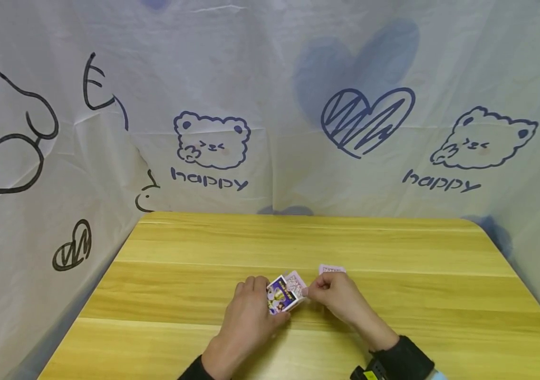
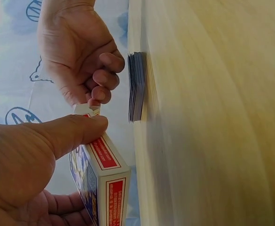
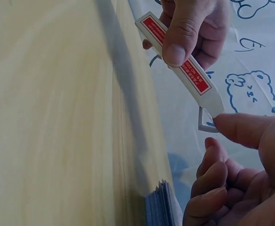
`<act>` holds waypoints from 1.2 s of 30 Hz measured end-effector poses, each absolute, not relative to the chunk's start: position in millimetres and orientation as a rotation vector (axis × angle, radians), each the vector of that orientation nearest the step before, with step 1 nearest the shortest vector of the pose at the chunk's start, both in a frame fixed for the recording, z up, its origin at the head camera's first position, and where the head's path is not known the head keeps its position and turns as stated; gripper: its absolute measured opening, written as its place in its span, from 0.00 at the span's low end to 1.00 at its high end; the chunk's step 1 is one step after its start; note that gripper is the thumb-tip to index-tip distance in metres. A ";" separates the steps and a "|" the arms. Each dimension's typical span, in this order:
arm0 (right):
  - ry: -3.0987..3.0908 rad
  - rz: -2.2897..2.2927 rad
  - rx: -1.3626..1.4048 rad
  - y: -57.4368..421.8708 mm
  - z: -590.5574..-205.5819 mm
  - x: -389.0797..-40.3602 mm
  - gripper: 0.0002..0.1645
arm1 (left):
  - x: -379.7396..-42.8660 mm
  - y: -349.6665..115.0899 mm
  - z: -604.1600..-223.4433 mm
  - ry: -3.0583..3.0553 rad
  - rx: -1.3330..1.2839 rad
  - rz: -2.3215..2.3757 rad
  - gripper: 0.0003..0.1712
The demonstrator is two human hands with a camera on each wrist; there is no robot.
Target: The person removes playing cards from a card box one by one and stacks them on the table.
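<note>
My left hand [image 1: 251, 311] grips a small playing-card box [image 1: 279, 296], blue and yellow on its face, with red panels along its white edge in both wrist views. Its thumb lies along that edge. From the box's upper right end sticks out a card [image 1: 296, 283] with a patterned back. My right hand [image 1: 338, 295] is at this end, its thumb tip touching the end flap [image 3: 214, 106]; the other fingers are bent loosely, apart from the thumb. Just beyond the right hand lies a stack of cards [image 1: 331, 268], partly hidden by it, its layered edges [image 2: 136, 87] showing in the left wrist view.
The wooden table [image 1: 180, 253] spreads around both hands. Behind it and at the sides hangs a white cloth [image 1: 289, 163] with drawn bears and hearts. A dark band with a device [image 1: 374, 369] sits on the right wrist.
</note>
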State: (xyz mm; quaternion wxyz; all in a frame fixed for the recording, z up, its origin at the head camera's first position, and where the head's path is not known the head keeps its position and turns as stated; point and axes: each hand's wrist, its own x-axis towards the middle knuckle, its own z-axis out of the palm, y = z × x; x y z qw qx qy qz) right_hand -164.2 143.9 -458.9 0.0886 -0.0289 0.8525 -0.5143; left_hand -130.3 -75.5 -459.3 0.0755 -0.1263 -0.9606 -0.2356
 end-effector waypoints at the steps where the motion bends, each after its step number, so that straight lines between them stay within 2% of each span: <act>1: 2.538 -1.533 -0.089 144.2 -459.3 -164.1 0.11 | -130.2 -75.6 -458.9 -2.882 -0.372 -0.703 0.39; 6: 2.503 -1.612 -0.063 146.5 -461.2 -166.4 0.09 | -130.2 -75.7 -458.7 -2.906 -0.349 -0.698 0.39; 12: 2.320 -1.868 0.136 152.2 -454.8 -170.9 0.09 | -130.6 -75.5 -457.9 -2.927 -0.326 -0.690 0.39; 16: 2.410 -1.883 0.204 161.8 -447.9 -175.1 0.11 | -130.9 -75.8 -457.2 -2.933 -0.309 -0.687 0.40; 28: 2.512 -1.791 0.144 207.8 -428.8 -196.8 0.16 | -131.2 -76.9 -457.1 -2.936 -0.300 -0.689 0.39; 36: 2.492 -1.511 0.008 231.4 -439.5 -218.0 0.16 | -131.2 -76.3 -456.8 -2.963 -0.296 -0.698 0.40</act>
